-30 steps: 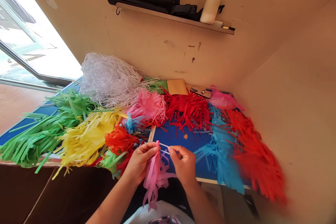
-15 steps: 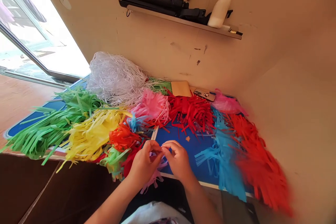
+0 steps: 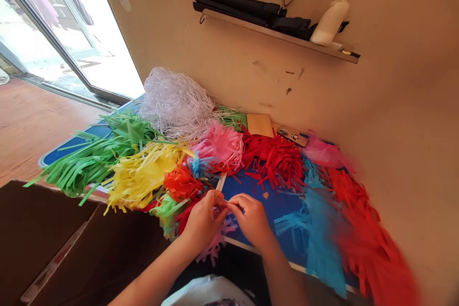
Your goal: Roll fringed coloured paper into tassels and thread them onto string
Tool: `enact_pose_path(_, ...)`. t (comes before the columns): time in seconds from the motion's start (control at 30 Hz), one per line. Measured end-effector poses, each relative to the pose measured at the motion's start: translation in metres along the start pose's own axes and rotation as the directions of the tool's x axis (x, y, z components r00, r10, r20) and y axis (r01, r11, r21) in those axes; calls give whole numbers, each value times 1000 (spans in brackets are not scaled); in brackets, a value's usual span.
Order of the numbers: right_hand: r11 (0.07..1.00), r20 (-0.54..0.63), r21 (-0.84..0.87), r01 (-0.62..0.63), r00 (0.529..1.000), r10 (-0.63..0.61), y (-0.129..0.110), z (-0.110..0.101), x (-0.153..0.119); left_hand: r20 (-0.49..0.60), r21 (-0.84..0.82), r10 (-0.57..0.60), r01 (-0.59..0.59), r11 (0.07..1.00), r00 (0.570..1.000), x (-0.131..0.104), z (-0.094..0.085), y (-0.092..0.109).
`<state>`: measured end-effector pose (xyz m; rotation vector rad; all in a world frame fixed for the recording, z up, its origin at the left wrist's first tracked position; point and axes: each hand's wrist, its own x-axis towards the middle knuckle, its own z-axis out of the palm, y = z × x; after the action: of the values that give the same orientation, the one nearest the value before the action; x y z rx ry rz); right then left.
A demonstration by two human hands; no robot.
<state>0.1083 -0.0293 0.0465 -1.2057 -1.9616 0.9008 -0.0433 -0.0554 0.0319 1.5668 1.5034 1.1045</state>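
My left hand (image 3: 205, 217) and my right hand (image 3: 249, 217) meet fingertip to fingertip above the front of the blue table (image 3: 236, 191). Both are closed in a pinch. A lilac fringed paper tassel (image 3: 214, 247) hangs below and behind my left hand, its upper part hidden by my fingers. What exactly lies between the fingertips is tiny and mostly covered. Close on the left are a light green fringe bunch (image 3: 168, 210), an orange-red one (image 3: 182, 182) and a dark red one.
Yellow fringe (image 3: 147, 172) and green fringe (image 3: 96, 153) lie left, with white strands (image 3: 177, 100) behind. Red fringe (image 3: 274, 158), a phone (image 3: 292, 136), blue fringe (image 3: 322, 234) and orange-red fringe (image 3: 373, 229) lie right. A wall shelf (image 3: 279, 31) holds a white bottle (image 3: 330, 19). An open cardboard box (image 3: 43, 229) stands lower left.
The view has turned left, so the table and shelf appear shifted right and more of the cardboard box shows. My hands keep the same pinch, fingertips together.
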Motion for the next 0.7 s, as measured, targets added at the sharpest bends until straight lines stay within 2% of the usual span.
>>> enact_pose_path(0.07, 998, -17, -55, 41, 999, -42, -2, 1, 1, 4, 12, 9, -9, 1000, 1000, 0, 0, 0)
enact_pose_path(0.1, 999, -38, -13, 40, 998, -41, -3, -3, 0, 5, 46, 26, -26, 999, 1000, 0, -1, 1)
enact_pose_path(0.17, 969, -130, 244, 35, 992, -3, -8, -23, -2, 22, 193, 84, -86, 977, 996, 2, -5, 1)
enact_pose_path(0.2, 906, -185, 420, 50, 982, 32, -11, -38, -3, 35, 280, 111, -117, 953, 993, 4, -8, 1)
enact_pose_path(0.27, 697, -343, 694, 180, 934, 101, -14, -74, -4, 57, 414, 141, -152, 897, 988, 8, -15, 2)
enact_pose_path(0.33, 538, -506, 758, 368, 853, 128, -13, -100, -2, 63, 458, 150, -162, 874, 987, 10, -25, 3)
enact_pose_path(0.37, 527, -527, 758, 385, 837, 146, -11, -104, 0, 71, 448, 168, -182, 875, 983, 11, -32, 5)
enact_pose_path(0.43, 596, -447, 760, 258, 874, 191, -4, -92, 6, 65, 421, 257, -260, 869, 964, 12, -48, 5)
enact_pose_path(0.5, 672, -307, 739, 48, 912, 273, 5, -62, 11, -49, 487, 304, -243, 839, 951, 14, -69, 0)
enact_pose_path(0.53, 685, -265, 728, -22, 913, 311, 10, -45, 12, -145, 555, 289, -165, 816, 946, 17, -80, -6)
enact_pose_path(0.6, 698, -224, 710, -96, 909, 353, 19, -17, 11, -308, 677, 189, 75, 732, 932, 22, -101, -23)
enact_pose_path(0.7, 751, -177, 640, -159, 921, 346, 27, 1, 6, -385, 724, 108, 227, 652, 917, 29, -121, -52)
